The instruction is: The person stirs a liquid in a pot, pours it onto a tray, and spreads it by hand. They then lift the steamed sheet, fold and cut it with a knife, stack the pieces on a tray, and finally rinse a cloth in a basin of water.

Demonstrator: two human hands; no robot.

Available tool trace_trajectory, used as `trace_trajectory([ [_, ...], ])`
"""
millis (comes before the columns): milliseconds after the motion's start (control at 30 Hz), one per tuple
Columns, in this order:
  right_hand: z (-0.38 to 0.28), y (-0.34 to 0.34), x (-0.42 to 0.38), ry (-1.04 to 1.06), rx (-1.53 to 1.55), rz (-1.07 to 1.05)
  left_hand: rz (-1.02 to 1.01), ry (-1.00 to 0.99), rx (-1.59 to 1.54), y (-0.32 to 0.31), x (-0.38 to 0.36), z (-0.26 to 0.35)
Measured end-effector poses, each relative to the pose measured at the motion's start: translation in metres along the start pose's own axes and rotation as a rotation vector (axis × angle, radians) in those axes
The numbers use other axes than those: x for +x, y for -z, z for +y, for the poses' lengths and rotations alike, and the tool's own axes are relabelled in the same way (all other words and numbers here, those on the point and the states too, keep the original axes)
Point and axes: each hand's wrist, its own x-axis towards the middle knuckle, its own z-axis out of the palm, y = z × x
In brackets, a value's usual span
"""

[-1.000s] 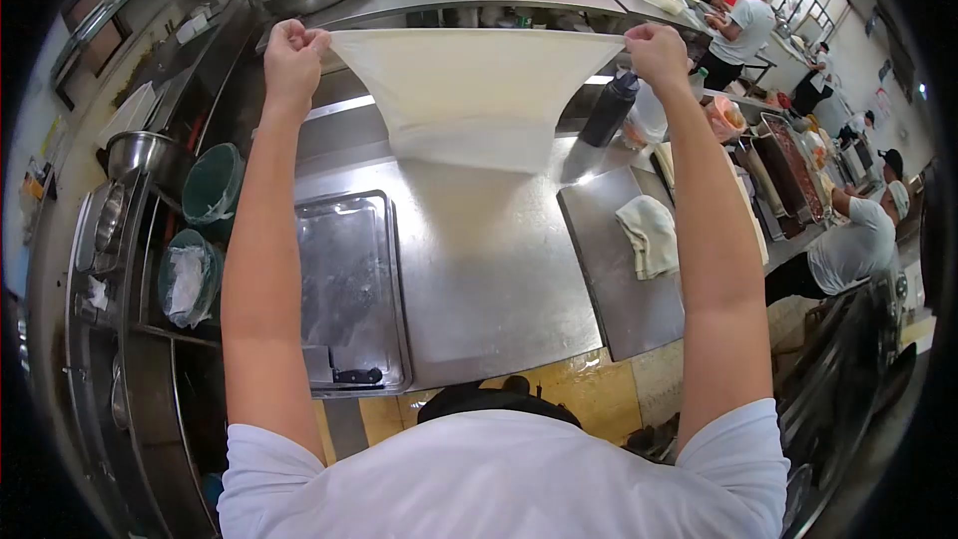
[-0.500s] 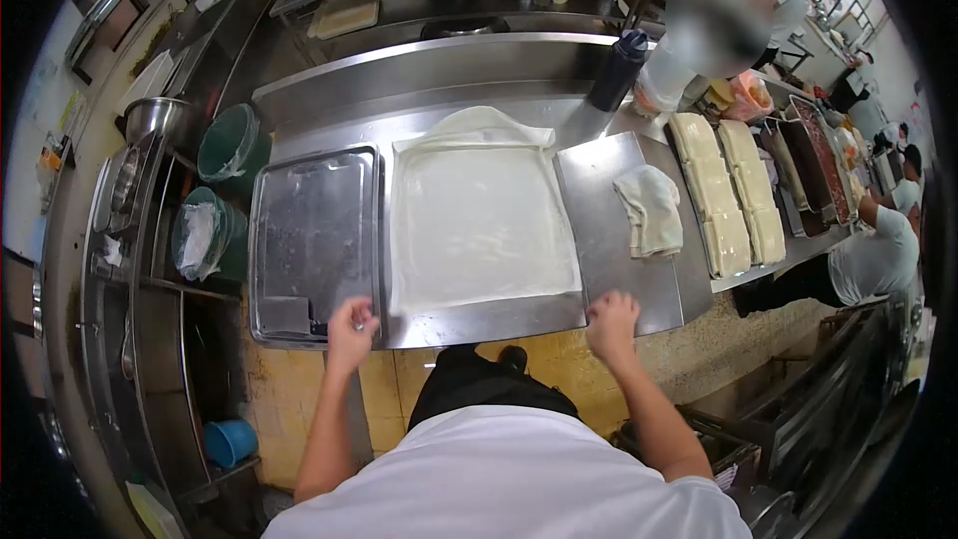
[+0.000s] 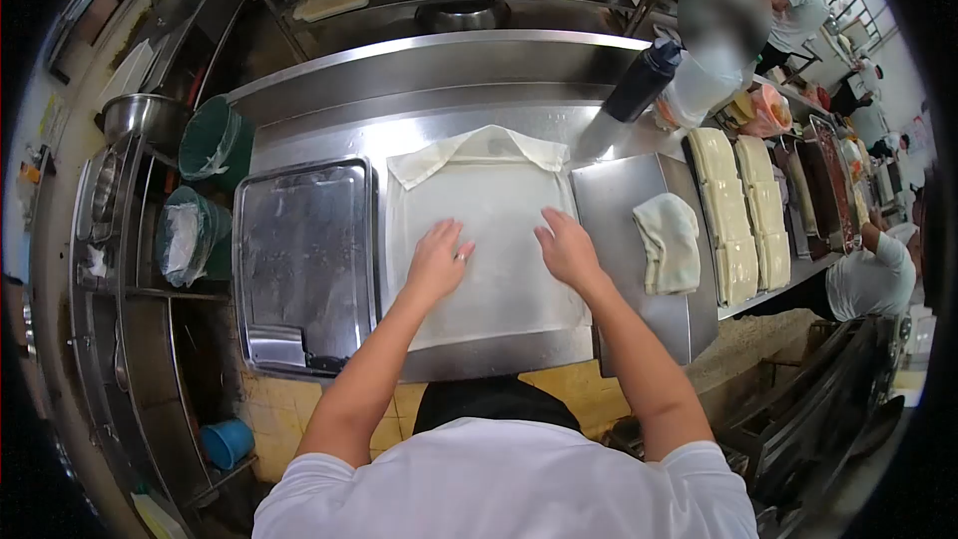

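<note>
A thin white cloth (image 3: 489, 309) lies spread in a square on the steel counter, its far edge folded over into a loose flap. Over its left half is my left hand (image 3: 437, 260), fingers apart and nothing held. My right hand (image 3: 567, 248) hovers over the right half, also empty with fingers spread. To the left sits a metal tray (image 3: 304, 250) with a flat metal scraper (image 3: 276, 347) in its near left corner. Right of the cloth, a folded white towel (image 3: 667, 245) rests on a steel sheet (image 3: 624, 260).
Rows of pale yellow blocks (image 3: 723, 220) line the counter's right side. A dark bottle (image 3: 644, 80) stands at the back right. Green bins (image 3: 215, 140) are at the left, with a blue bucket (image 3: 228, 443) below. Other people (image 3: 868, 274) are at the right.
Both hands have moved forward from the counter's front edge to over the cloth, and their fingers have spread. The cloth's far flap now folds further toward me.
</note>
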Motion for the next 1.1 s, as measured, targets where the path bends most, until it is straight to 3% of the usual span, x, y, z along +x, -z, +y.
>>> trace_trajectory([
  [167, 0.023, -0.059, 0.130, -0.049, -0.174, -0.302, -0.092, 0.064, 0.271, 0.000, 0.100, -0.035],
  [300, 0.028, -0.070, 0.178, -0.110, -0.350, -0.313, -0.080, 0.080, 0.349, 0.016, 0.153, -0.070],
  [367, 0.009, -0.067, 0.190, -0.187, -0.341, -0.342, -0.103, 0.076, 0.417, 0.027, 0.159, -0.065],
  [467, -0.015, -0.084, 0.179, -0.059, -0.200, -0.359, -0.178, -0.010, 0.505, 0.025, 0.162, -0.035],
  [533, -0.021, -0.087, 0.157, -0.073, -0.201, -0.442, -0.263, -0.115, 0.472, 0.011, 0.143, -0.023],
  [567, -0.024, -0.087, 0.148, -0.077, -0.201, -0.482, -0.211, -0.110, 0.457, 0.008, 0.132, -0.031],
  [667, 0.040, -0.061, 0.124, -0.102, -0.641, -0.293, -0.118, -0.069, 0.494, 0.025, 0.120, -0.083],
  [767, 0.057, -0.023, 0.131, -0.182, -0.809, -0.314, -0.146, 0.023, 0.620, 0.074, 0.115, -0.094],
  [967, 0.062, -0.015, 0.200, 0.019, -0.637, 0.067, 0.077, 0.050, 0.531, 0.092, 0.156, -0.094],
  [1033, 0.083, -0.033, 0.218, 0.018, -0.605, 0.055, 0.213, 0.012, 0.528, 0.075, 0.169, -0.102],
  [1100, 0.089, -0.039, 0.219, -0.024, -0.604, 0.040, 0.165, 0.035, 0.457, 0.070, 0.178, -0.112],
])
